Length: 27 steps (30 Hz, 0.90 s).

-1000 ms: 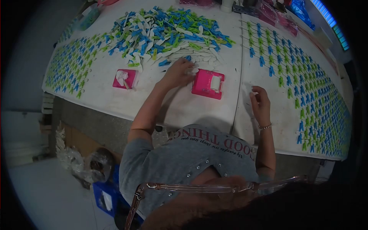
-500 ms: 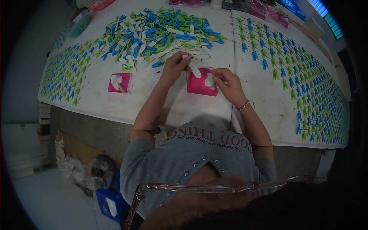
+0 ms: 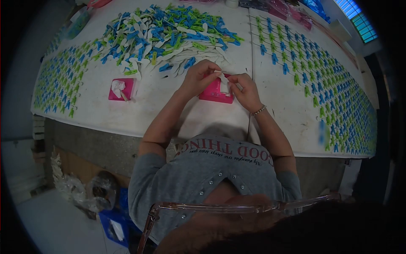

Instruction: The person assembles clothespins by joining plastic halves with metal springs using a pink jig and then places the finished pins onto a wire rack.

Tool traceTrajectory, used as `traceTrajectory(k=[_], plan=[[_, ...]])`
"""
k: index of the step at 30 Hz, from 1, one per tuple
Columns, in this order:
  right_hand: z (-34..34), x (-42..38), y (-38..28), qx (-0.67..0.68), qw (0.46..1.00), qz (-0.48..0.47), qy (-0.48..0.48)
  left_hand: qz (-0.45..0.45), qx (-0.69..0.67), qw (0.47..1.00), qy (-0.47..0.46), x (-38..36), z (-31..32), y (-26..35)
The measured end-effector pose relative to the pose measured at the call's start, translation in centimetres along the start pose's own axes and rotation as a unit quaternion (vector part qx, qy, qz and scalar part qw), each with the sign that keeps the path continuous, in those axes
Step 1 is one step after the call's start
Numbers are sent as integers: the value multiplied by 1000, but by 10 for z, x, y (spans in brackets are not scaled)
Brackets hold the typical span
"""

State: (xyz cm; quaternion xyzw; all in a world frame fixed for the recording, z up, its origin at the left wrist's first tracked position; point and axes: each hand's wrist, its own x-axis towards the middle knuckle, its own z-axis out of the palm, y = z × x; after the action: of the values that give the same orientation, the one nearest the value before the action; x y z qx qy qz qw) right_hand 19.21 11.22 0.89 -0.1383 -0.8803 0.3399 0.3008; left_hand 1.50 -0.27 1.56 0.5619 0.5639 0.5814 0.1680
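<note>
Over a pink tray, my left hand pinches a slim white strip between thumb and fingers. My right hand is close beside it, fingertips pinched together at the strip's right side. What the right fingertips hold is too small to make out. A white rectangular pad lies in the tray just under the hands. Beyond them spreads a big heap of blue and green clothespins, mixed with white strips of similar shape. Two blue clothespins lie loose near my left hand.
Left on the white table, a second pink tray holds crumpled white material. Rows of clothespins cover the left end; more rows hang on cords along the right. A blue crate stands on the floor.
My left hand has brought the white strip over to my right fingertips, and the two hands are closer together. The whole view has shifted slightly.
</note>
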Motion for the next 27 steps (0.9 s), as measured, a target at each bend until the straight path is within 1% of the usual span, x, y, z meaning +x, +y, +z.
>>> traceTrajectory(k=[1, 3, 8, 10, 12, 13, 15, 19, 22, 23, 27], plan=[[3, 0, 0, 2, 1000, 3, 1, -1, 0, 1000, 2, 0, -2, 2], [8, 1, 2, 12, 1000, 6, -2, 17, 45, 999, -6, -2, -6, 6], [11, 3, 1, 18, 1000, -5, -23, 21, 71, 997, -2, -11, -16, 1], [10, 2, 2, -7, 999, -30, -23, 20, 72, 997, -5, -14, -17, -4], [6, -1, 7, -32, 998, -43, -21, -3, 119, 992, -44, -17, -19, -11], [3, -3, 9, -57, 996, -59, -20, -3, 119, 992, -45, -17, -17, -14], [0, -7, 12, -74, 995, -58, -14, 17, 137, 988, -67, -17, -9, -17], [-4, -13, 16, -111, 992, -59, -1, 19, 146, 986, -83, -13, -2, -17], [-9, -11, 13, -122, 991, -63, 10, 19, 158, 982, -97, -10, 1, -17], [-12, -10, 10, -120, 991, -63, 11, 32, 163, 981, -104, -9, 4, -18], [-27, 1, -4, -106, 994, -36, 22, 56, 174, 976, -117, -1, 15, -18]])
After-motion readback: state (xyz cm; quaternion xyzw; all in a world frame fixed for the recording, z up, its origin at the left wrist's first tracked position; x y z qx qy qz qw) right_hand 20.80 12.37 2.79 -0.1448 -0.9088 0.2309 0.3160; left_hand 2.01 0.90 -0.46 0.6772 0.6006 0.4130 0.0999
